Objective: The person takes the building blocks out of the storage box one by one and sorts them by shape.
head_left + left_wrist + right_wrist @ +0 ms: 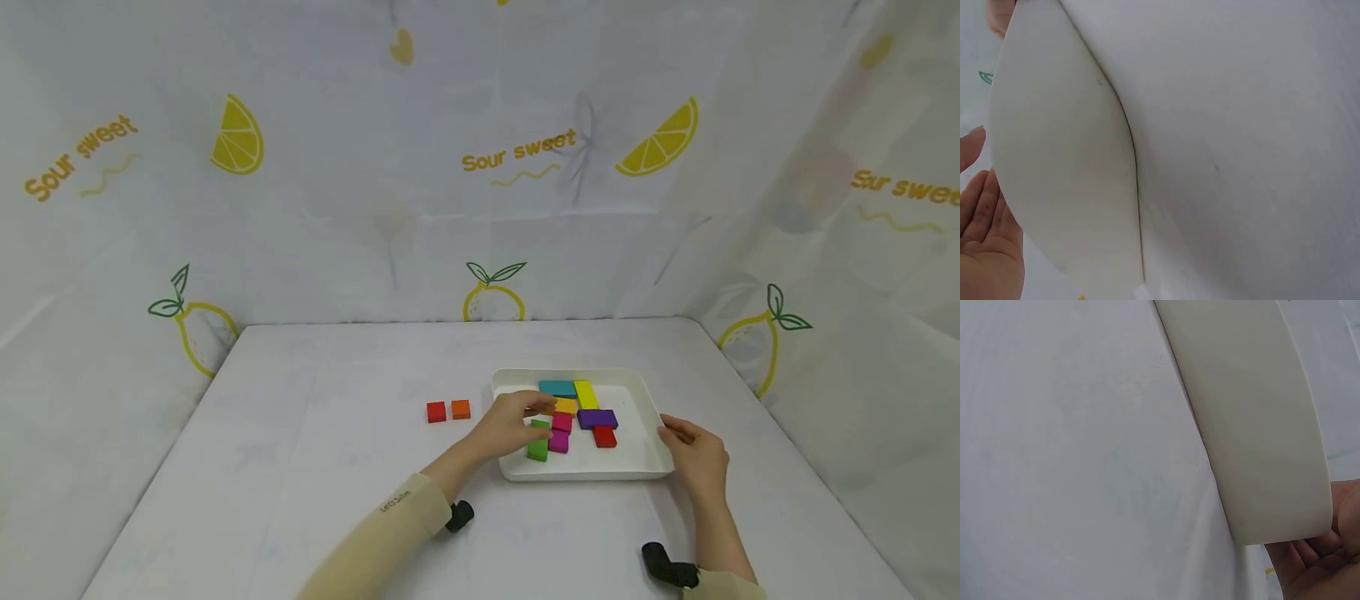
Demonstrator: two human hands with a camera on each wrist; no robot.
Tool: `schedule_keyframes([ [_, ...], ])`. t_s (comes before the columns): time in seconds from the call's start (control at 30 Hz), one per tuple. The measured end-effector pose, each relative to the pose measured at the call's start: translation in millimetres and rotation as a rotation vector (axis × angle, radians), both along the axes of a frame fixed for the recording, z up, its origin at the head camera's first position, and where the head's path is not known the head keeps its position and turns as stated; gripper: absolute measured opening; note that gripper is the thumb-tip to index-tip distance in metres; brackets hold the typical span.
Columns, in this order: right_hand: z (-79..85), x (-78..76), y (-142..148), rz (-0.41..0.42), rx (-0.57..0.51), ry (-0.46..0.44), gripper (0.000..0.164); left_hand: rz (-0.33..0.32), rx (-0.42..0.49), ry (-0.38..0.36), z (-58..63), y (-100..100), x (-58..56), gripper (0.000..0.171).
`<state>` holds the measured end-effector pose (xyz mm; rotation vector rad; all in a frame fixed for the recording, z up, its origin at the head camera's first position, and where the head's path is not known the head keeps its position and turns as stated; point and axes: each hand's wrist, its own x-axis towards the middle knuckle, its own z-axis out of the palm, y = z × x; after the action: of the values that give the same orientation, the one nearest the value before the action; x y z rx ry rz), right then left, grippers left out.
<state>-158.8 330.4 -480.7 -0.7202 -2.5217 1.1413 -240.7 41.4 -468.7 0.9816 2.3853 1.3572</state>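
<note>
A shallow white tray (640, 446) holds several coloured blocks. Over its left part is my left hand (506, 427), thumb and fingers apart, with nothing gripped between them. Nearest to those fingers are a yellow-orange block (565, 407), a pink block (562, 422), a magenta block (558, 442) and a green block (537, 448). At the tray's right side, my right hand (699, 458) holds the rim. In the right wrist view its fingers (1291, 562) are partly hidden by the tray's wall. The left wrist view shows the left hand (988, 250) beyond the front wall.
Farther in the tray lie a teal block (557, 388), a yellow block (586, 394), a purple block (597, 419) and a red block (604, 437). Left of the tray, another red block (436, 412) and an orange block (461, 409) lie on the white tabletop (322, 467).
</note>
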Motion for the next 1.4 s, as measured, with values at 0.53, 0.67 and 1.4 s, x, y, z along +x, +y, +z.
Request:
schedule_keyframes([
  [0.53,-1.1,0.5,1,-0.01,-0.051,-0.018,0.035,-0.036,-0.138,0.047,-1.2,26,7.0,0.046],
  [0.67,-0.8,-0.3,2,-0.01,-0.051,-0.014,0.035,-0.072,-0.145,0.072,11.5,41,5.5,0.046],
  [1.4,-2.4,-0.7,5,-0.02,-0.044,-0.003,0.034,-0.113,-0.232,0.141,2.8,104,5.9,0.041],
])
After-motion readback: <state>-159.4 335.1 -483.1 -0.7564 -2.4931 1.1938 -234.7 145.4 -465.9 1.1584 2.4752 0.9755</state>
